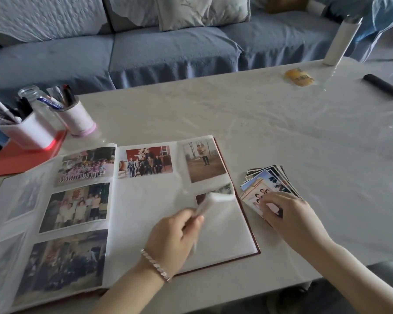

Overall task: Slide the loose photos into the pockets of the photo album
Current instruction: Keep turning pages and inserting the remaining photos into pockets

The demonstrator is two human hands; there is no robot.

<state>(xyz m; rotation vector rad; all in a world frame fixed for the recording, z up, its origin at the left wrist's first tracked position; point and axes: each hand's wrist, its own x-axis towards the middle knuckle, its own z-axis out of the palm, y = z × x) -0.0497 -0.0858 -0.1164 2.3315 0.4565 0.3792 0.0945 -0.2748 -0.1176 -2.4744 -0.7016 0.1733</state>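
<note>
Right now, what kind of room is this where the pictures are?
Most likely a living room at home: a blue sofa stands behind the table, which holds an open photo album and a cup of pens.

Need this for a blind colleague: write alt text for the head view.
A person's left hand pinches a blurred pale sheet over the right page of an open photo album on a table, while the right hand grips a fanned photo stack beside it.

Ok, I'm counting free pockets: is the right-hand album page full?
Not full: the right page holds two photos on top, mostly bare white below.
</note>
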